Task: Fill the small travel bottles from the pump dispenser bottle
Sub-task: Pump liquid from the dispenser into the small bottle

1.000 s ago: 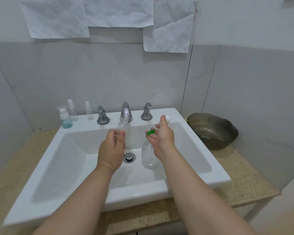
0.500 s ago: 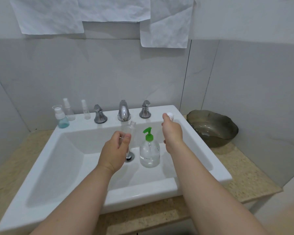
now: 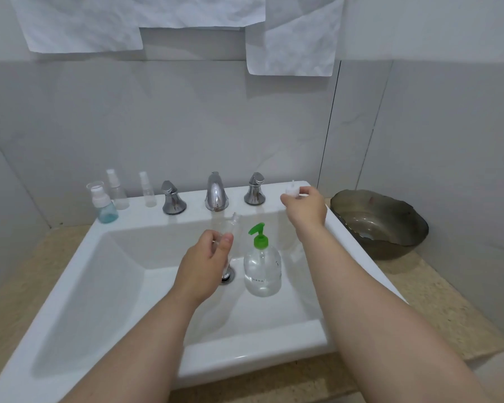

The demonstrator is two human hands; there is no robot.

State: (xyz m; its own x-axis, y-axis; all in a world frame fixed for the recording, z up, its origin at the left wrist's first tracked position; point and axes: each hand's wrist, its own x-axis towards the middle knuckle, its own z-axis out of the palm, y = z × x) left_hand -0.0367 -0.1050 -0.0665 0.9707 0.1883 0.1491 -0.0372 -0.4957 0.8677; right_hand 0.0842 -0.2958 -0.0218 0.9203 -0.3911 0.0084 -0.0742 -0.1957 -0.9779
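Observation:
A clear pump dispenser bottle (image 3: pixel 262 269) with a green pump head stands in the white sink basin (image 3: pixel 122 274), right of the drain. My left hand (image 3: pixel 205 266) grips a small clear travel bottle (image 3: pixel 230 228), uncapped, upright just left of the pump. My right hand (image 3: pixel 304 209) pinches a small white spray cap (image 3: pixel 291 192) over the sink's back right corner. Three more small travel bottles stand on the sink's back left ledge: a bluish bottle (image 3: pixel 105 207) and two clear spray bottles (image 3: pixel 117 190) (image 3: pixel 148 190).
A chrome faucet (image 3: pixel 215 191) with two handles (image 3: pixel 172 199) (image 3: pixel 255 190) lines the sink's back ledge. A dark metal bowl (image 3: pixel 378 225) sits on the speckled counter at right. White paper sheets hang on the tiled wall above.
My right hand left the green pump head and carried the white cap up and right to the sink's back corner. My left hand stayed beside the pump with the small bottle.

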